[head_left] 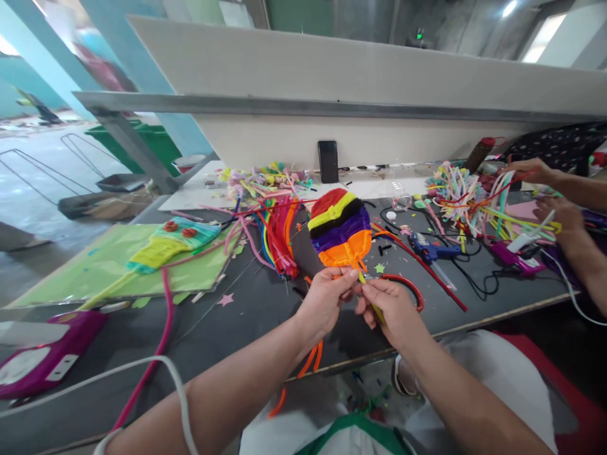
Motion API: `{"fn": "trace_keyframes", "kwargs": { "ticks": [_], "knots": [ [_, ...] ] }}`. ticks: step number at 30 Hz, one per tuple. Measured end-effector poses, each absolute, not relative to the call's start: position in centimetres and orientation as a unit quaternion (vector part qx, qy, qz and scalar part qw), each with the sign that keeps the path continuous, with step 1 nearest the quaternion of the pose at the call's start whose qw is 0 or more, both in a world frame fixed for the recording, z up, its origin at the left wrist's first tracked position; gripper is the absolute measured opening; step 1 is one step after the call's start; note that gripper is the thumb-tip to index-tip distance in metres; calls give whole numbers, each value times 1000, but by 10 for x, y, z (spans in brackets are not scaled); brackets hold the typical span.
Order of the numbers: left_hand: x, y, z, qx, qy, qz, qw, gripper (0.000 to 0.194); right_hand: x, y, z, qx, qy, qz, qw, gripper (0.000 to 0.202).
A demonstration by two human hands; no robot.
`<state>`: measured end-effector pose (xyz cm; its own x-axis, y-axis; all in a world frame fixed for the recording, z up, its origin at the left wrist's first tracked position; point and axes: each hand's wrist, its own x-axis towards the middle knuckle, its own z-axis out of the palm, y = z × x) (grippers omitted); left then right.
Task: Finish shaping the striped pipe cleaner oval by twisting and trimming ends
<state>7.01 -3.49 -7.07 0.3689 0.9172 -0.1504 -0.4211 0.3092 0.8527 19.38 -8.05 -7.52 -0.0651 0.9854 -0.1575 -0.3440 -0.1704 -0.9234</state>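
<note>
A round, striped pipe-cleaner piece point(340, 229) in red, yellow, black, purple and orange stands upright above the grey table. At its orange lower edge, my left hand point(327, 294) pinches the base. My right hand point(389, 306) is closed on a yellow stem point(377, 311) just below the piece, its fingertips close to those of my left hand. Orange strands point(310, 357) hang below my left hand over the table's front edge. Just right of my hands lie red-handled pliers point(412, 287), partly hidden.
A green sheet point(85, 265) carries a yellow and teal piece point(173, 243) at left. Colored pipe cleaners point(279, 234) lie behind my hands. A phone point(328, 161) leans against the board. A blue glue gun point(434, 248) and another person's hands point(559, 218) are at right.
</note>
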Motion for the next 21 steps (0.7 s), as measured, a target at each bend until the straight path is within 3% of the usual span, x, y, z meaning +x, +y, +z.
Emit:
{"fn": "trace_keyframes", "kwargs": {
  "ticks": [3,8,11,13,17,19,21],
  "knots": [
    [73,-36,-72,363,334,475,729,27,190,-80,-76,-540,-468,474,514,25],
    [80,-38,-74,349,366,514,693,27,189,-78,-84,-629,-652,117,407,29],
    [79,-38,-74,346,354,527,691,26,188,-77,-87,-630,-681,28,371,25],
    [75,-36,-72,353,335,521,701,24,187,-79,-82,-620,-673,91,393,25],
    [66,-34,-63,368,313,513,709,25,193,-84,-66,-508,-533,491,466,28],
    [64,-33,-60,360,316,514,712,27,199,-86,-62,-420,-437,651,457,31],
    [63,-33,-60,353,318,503,722,28,204,-86,-61,-366,-390,728,430,30]
  ]
}}
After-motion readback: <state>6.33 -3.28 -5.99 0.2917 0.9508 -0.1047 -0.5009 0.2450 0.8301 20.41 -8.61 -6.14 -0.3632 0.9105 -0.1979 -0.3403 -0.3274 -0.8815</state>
